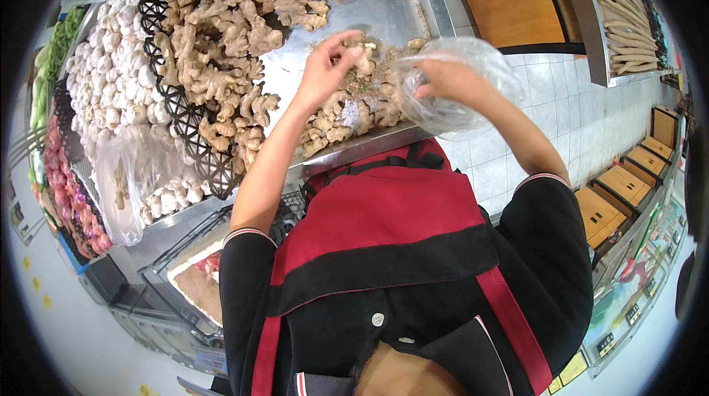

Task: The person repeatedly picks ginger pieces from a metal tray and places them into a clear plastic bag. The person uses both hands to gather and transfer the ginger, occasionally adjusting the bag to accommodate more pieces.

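My left hand (328, 68) is over the metal display counter (360, 11), its thumb and fingers at a small piece of ginger (365, 61); whether it grips the piece is not certain. My right hand (450, 81) holds a clear plastic bag (482, 111) at the counter's near right corner, and the bag hangs partly over the edge. A large heap of ginger roots (221, 36) lies left of and beyond my left hand. Smaller ginger pieces (332, 125) lie along the near edge, with brown crumbs between them and my left hand.
A black plastic lattice divider (183, 113) separates the ginger from the garlic bulbs (111, 69). Plastic bags (124, 174) lie on the garlic. The counter's metal rim (365, 147) runs close before me. A wire cart with a foam box (194, 280) stands at lower left, a yam stand (601, 58) at right.
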Motion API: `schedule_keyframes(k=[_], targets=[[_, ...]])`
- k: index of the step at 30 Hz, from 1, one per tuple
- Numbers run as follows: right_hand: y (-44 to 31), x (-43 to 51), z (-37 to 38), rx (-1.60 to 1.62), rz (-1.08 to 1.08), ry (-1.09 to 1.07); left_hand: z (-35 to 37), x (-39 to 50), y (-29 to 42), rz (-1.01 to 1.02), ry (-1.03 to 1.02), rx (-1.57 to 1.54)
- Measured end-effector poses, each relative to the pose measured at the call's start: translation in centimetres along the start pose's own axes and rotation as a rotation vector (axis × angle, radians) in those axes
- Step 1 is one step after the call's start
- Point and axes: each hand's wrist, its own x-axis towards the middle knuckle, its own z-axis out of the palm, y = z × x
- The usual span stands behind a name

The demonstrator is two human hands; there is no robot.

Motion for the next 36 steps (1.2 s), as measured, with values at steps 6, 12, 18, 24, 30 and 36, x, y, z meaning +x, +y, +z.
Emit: schedule_keyframes(k=[6, 12, 18, 24, 30, 36], targets=[[-0.4, -0.9, 2.9, 0.217, -0.013, 0.137, -1.9, 1.9, 1.3, -0.190, 0.000, -0.423], [-0.8, -0.9, 3.7, 0.530, -0.083, 0.230, -1.4, 3.9, 1.8, -0.092, 0.022, -0.393], [-0.8, 0.3, 4.5, 0.822, -0.016, 0.105, -1.7, 5.8, 2.3, -0.052, 0.153, -0.353], [-2.1, 0.5, 3.9, 0.745, -0.070, 0.219, -3.5, 9.1, 2.9, 0.130, 0.350, -0.081], [-2.9, 1.5, 3.0, 0.880, -0.006, 0.183, -4.2, 7.1, 2.7, 0.646, 0.692, 0.674], [0.4, 2.0, -2.4, 0.759, -0.178, 0.296, -3.0, 1.6, 1.1, 0.544, 0.131, 0.844]])
